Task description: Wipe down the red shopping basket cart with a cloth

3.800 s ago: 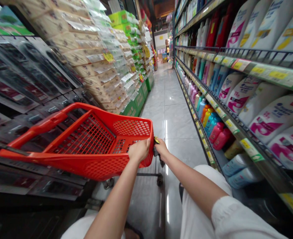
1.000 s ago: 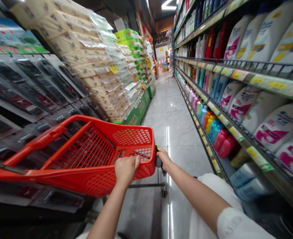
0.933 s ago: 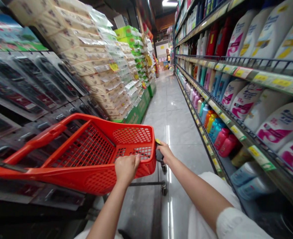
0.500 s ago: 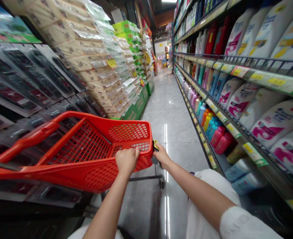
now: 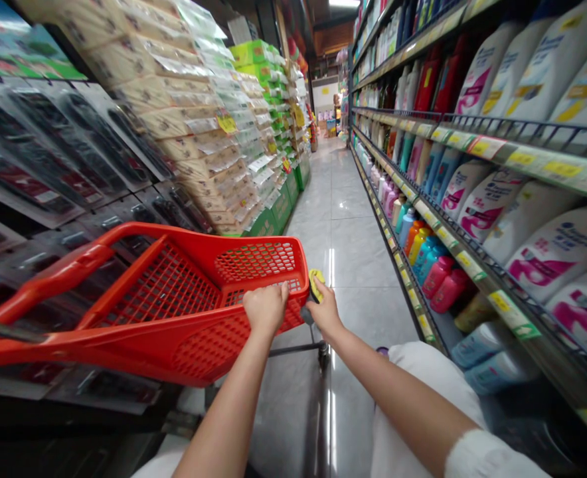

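A red plastic shopping cart [image 5: 194,335] with lattice sides stands at the left and middle, its narrow end toward the aisle. My left hand [image 5: 266,309] is closed round the rim of its near side, close to that end. Just beyond the cart's end, my right hand [image 5: 325,309] grips a yellow and dark cloth or sponge [image 5: 317,282], whose exact kind I cannot make out. The fingertips are partly hidden behind the hand. No goods show inside the basket.
Shelves of shampoo bottles [image 5: 552,245] line the right side. Hanging blister packs [image 5: 49,146] and stacked tissue packs [image 5: 188,126] stand on the left. A grey tiled floor [image 5: 358,245] runs between them. White-clothed knees [image 5: 418,392] show below.
My right hand has lifted slightly off the cart's end, and more of the yellow item shows. My left hand has shifted a little to the right and up along the rim.
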The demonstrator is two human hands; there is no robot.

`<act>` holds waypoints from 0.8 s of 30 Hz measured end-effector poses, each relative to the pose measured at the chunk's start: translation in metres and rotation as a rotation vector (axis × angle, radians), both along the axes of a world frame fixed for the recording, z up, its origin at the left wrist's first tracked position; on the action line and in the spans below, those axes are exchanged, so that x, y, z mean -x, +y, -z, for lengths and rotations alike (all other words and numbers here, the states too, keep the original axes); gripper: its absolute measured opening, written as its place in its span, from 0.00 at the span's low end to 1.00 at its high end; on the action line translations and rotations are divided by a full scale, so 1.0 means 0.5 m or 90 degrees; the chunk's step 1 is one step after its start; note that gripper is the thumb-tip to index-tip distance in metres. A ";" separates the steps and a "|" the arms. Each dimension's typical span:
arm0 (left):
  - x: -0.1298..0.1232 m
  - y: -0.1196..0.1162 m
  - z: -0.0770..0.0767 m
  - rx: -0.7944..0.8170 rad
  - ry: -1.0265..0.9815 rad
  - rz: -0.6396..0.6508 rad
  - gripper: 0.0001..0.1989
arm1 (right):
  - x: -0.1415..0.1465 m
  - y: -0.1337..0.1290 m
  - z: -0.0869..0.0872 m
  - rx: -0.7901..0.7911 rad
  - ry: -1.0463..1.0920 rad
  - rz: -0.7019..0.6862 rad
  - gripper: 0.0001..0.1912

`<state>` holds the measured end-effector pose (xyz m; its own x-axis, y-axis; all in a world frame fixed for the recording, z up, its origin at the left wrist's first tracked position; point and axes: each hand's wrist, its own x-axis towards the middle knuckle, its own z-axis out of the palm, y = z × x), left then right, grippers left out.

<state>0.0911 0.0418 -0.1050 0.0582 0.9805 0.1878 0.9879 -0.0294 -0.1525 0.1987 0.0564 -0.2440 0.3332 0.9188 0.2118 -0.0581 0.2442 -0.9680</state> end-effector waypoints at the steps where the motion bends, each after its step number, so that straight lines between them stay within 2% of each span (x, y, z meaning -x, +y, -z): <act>1: -0.003 0.001 -0.001 0.003 -0.001 -0.006 0.35 | -0.004 -0.001 -0.010 0.010 -0.004 0.012 0.39; 4: -0.011 0.004 -0.005 0.016 -0.007 -0.021 0.35 | -0.007 -0.008 -0.018 0.076 -0.001 0.019 0.38; 7: -0.012 0.001 -0.008 0.022 -0.014 -0.012 0.35 | 0.001 -0.014 -0.009 0.145 0.043 -0.037 0.33; 10: -0.007 -0.003 -0.009 0.019 -0.011 -0.001 0.35 | -0.003 -0.016 -0.020 0.119 0.080 -0.022 0.34; 13: -0.003 -0.006 -0.008 0.016 -0.011 0.002 0.35 | -0.029 -0.023 -0.057 0.037 -0.041 0.017 0.35; 16: 0.004 -0.014 -0.007 0.005 -0.025 0.030 0.35 | -0.062 -0.018 -0.094 -0.019 -0.253 -0.054 0.34; 20: 0.018 -0.033 -0.005 0.006 -0.026 0.062 0.35 | -0.097 0.047 -0.125 -0.015 -0.410 -0.085 0.32; 24: 0.019 -0.042 -0.005 0.017 -0.031 0.044 0.35 | -0.104 0.122 -0.143 0.000 -0.389 -0.097 0.29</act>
<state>0.0816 0.0206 -0.1026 0.1176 0.9792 0.1653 0.9896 -0.1015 -0.1023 0.2507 0.1175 -0.1723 0.0170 0.9466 0.3221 0.4719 0.2764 -0.8372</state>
